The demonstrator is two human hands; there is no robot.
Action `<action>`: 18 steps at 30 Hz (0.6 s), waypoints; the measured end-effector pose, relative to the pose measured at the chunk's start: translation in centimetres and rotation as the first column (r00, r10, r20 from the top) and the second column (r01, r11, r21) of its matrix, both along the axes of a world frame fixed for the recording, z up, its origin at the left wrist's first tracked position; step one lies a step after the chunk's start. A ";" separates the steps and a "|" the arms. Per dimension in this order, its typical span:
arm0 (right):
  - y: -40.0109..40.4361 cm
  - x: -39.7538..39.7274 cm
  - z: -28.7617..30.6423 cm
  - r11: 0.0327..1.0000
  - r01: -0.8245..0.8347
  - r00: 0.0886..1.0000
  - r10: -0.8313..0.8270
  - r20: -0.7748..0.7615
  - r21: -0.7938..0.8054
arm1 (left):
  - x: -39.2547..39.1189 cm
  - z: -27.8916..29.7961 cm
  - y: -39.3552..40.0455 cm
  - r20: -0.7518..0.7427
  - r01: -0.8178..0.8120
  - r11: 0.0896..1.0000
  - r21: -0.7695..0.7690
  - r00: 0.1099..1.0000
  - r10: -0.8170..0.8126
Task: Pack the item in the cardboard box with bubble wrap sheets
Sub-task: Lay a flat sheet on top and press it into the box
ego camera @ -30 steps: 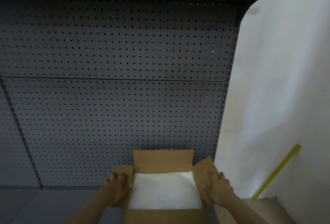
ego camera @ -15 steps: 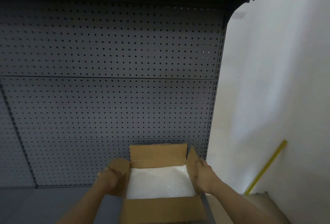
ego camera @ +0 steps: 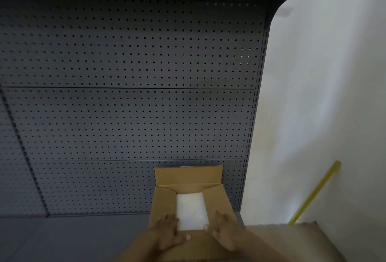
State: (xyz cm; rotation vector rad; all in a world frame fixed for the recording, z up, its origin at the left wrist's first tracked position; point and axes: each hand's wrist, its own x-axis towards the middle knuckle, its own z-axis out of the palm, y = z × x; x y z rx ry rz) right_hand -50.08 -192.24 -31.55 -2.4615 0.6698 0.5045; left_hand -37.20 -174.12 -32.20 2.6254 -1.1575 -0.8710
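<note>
A brown cardboard box (ego camera: 188, 178) stands on a grey shelf at the bottom middle of the head view. Its two side flaps are folded inward and its far flap stands upright. Between the side flaps shows white bubble wrap (ego camera: 191, 209), which hides any item below it. My left hand (ego camera: 167, 232) lies flat on the left flap with fingers spread, its thumb over the near flap. My right hand (ego camera: 224, 230) presses flat on the right flap.
A dark grey pegboard (ego camera: 125, 105) rises right behind the box. The grey shelf surface (ego camera: 62, 238) stretches to the left. A white wall (ego camera: 323, 94) with a leaning yellow stick (ego camera: 315, 192) is on the right, above another cardboard piece (ego camera: 302, 238).
Both hands have folded the side flaps from upright down over the bubble wrap and now lie flat on them. The view has shifted slightly.
</note>
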 end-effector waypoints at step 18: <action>-0.3 -0.7 -0.2 0.971 -0.175 0.984 0.171 -0.041 -0.162 | -0.3 1.0 0.9 0.055 0.248 0.942 0.228 0.962 -0.266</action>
